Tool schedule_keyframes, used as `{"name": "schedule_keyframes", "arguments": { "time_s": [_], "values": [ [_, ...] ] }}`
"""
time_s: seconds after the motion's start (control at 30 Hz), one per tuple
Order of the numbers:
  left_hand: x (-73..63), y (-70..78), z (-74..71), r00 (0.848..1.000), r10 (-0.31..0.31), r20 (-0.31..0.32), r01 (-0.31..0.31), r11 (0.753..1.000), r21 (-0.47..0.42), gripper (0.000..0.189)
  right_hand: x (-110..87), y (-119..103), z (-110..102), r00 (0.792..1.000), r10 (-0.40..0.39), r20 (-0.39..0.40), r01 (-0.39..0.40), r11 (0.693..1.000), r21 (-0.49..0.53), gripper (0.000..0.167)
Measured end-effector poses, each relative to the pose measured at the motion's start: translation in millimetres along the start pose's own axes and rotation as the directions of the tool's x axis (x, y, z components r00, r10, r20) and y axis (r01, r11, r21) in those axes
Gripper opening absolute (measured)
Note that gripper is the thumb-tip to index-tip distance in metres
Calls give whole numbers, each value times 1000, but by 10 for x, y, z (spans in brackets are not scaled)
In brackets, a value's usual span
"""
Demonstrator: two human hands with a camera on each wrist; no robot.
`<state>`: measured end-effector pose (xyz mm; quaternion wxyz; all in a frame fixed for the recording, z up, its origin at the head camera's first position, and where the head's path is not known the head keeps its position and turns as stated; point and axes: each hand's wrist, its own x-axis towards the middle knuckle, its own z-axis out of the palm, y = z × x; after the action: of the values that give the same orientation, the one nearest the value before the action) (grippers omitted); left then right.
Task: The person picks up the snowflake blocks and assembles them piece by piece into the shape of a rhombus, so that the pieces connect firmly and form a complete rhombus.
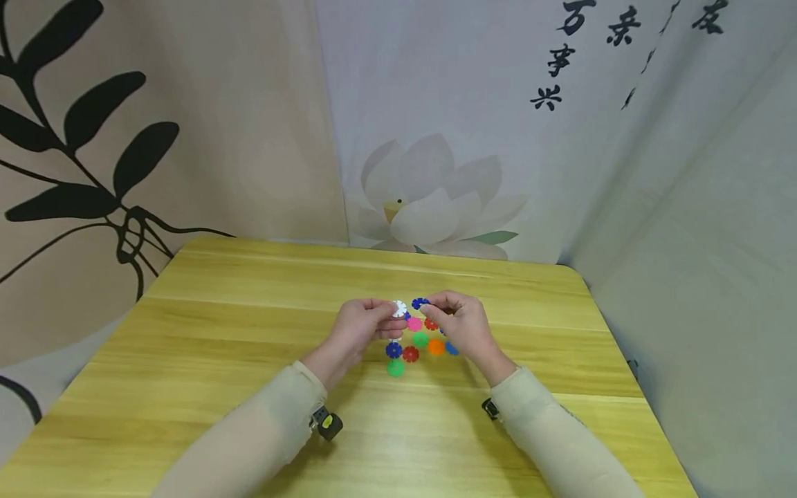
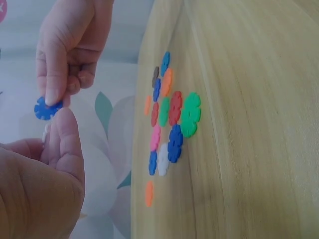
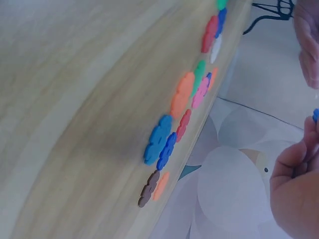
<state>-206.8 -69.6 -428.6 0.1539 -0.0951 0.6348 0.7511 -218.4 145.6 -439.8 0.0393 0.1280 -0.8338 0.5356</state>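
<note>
Where my left sleeve and right sleeve reach in over the table, a small black box sits by the left one and a second black box by the right. Past them, flat on the wood, comes a green disc with a notched rim, and just beyond it a dark blue disc and a red disc lie side by side. A little farther over are a lighter blue disc, an orange disc and a second green disc, then a pink disc and another red one. From my right wrist I also see a brown disc near the right end of the group. Raised off the table, my left grip pinches a white disc, while my right grip pinches a blue disc just beside it; from my head a narrow gap shows between the two. Behind the table's far edge hangs a cloth printed with a pale lotus, dark leaves at the left and black brush characters at the upper right.
</note>
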Motion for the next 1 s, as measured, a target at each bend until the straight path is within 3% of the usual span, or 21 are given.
{"name": "schedule_keyframes", "arguments": {
  "time_s": [0.17,0.6,1.0],
  "values": [
    [8,-1,-8,1000,-9,26,9,1000,0,27,6,3,10,999,27,33,-29,997,76,21],
    [17,-11,38,998,-29,63,33,997,-66,30,-19,59,90,993,115,22,-117,982,147,16],
    [-6,-12,67,998,-25,51,27,999,-31,24,-39,81,101,997,75,31,-78,991,112,12]
  ]
}}
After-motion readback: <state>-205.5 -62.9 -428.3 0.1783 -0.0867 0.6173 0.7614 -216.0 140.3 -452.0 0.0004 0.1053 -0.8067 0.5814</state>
